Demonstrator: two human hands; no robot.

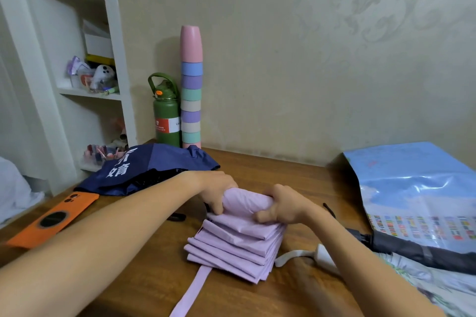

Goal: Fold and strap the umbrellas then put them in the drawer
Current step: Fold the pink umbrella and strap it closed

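Head view: we grip the top of the lilac umbrella with both hands, left hand and right hand each with fingers curled round the bunched fabric; it lies pleated on the wooden counter, its strap trailing toward us. Behind lies a navy umbrella with white Chinese characters. An orange phone, a green bottle, stacked cups and a black umbrella surround it.
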